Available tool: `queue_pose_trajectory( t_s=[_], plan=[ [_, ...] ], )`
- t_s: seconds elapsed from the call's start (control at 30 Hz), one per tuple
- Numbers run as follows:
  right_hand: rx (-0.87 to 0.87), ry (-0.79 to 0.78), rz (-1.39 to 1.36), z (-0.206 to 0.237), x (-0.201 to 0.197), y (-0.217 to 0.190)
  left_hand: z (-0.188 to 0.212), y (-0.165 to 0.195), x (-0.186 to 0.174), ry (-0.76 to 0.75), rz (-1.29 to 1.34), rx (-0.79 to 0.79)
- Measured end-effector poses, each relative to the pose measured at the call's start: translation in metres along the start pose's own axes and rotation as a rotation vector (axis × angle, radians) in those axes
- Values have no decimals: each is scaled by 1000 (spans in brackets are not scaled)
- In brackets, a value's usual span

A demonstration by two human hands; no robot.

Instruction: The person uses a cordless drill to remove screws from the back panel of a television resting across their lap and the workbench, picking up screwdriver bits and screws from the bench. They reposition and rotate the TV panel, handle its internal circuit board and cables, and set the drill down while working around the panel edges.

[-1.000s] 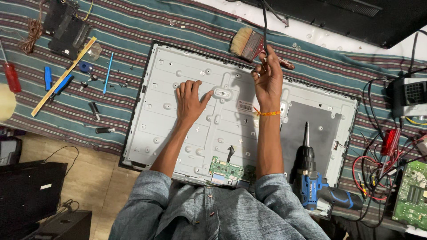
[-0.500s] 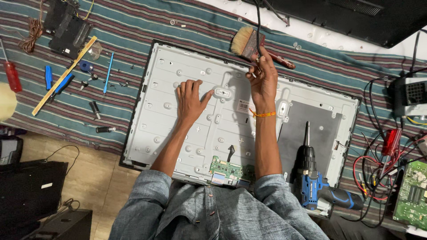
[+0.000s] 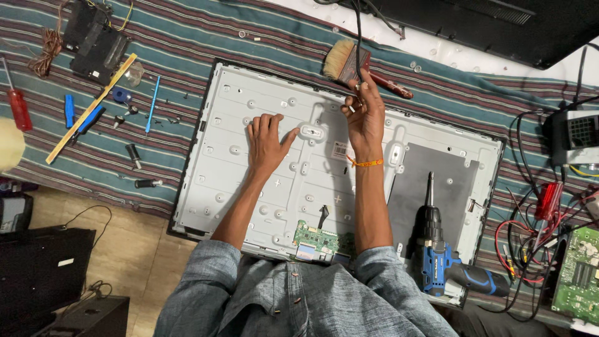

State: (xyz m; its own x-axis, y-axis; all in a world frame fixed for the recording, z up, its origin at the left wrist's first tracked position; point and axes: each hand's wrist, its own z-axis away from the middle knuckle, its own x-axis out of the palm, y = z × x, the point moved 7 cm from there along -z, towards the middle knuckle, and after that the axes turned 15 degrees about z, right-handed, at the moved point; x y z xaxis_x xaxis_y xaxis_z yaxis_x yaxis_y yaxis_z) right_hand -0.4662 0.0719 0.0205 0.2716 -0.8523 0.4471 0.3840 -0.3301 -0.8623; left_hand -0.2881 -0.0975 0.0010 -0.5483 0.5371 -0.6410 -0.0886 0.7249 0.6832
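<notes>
**Hands on back of flat screen panel, right one pinching a cable**

Tools sit far left on the striped cloth (image 3: 187,43): red-handled screwdriver (image 3: 17,106), wooden ruler (image 3: 92,107) lying diagonal, blue-handled bits beside it, thin blue pen-like tool (image 3: 152,103), a few small black parts below. Black electronics w/ yellow wires (image 3: 95,39) at top left.

Centre: big pale metal back panel (image 3: 224,168) of a flat screen lies flat on the cloth, black frame around it. Left hand (image 3: 267,145) rests palm down on the panel, fingers spread, thumb out toward a small oval fitting just beside it. Green circuit board (image 3: 315,240) sits at the panel's near edge, a short black ribbon rising from it.

Right hand (image 3: 363,115), orange thread on the wrist, is raised over the panel's upper middle, fingertips closed on a thin black cable (image 3: 357,31) that runs up out of frame. Something small and white shows at the fingers; can't tell what. Paintbrush (image 3: 346,62) w/ dark red handle lies at the panel's top edge, just behind that hand; touching or not, hard to say.

Right side: dark grey plate (image 3: 430,193) on the panel, blue-and-black cordless drill (image 3: 440,262) lying on its near corner, bit pointing away. Further right, tangle of red and black wires (image 3: 524,231), red gadget (image 3: 549,200), second green board (image 3: 577,268) at the edge. Black screen (image 3: 499,25) across top right.
</notes>
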Motion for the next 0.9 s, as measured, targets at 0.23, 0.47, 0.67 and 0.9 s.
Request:
queue_pose_trajectory(
  t_s=[0.23,0.47,0.67,0.9],
  plan=[
    [17,11,7,-1,0,6,1,-4,4,-12,-1,2],
    [15,-10,-18,-1,3,6,0,-3,3,-5,-9,13],
    [16,-14,-21,-1,1,7,0,0,1,10,-9,29],
    [-41,-37,15,-10,-4,-4,0,1,1,14,-8,24]
  ],
)
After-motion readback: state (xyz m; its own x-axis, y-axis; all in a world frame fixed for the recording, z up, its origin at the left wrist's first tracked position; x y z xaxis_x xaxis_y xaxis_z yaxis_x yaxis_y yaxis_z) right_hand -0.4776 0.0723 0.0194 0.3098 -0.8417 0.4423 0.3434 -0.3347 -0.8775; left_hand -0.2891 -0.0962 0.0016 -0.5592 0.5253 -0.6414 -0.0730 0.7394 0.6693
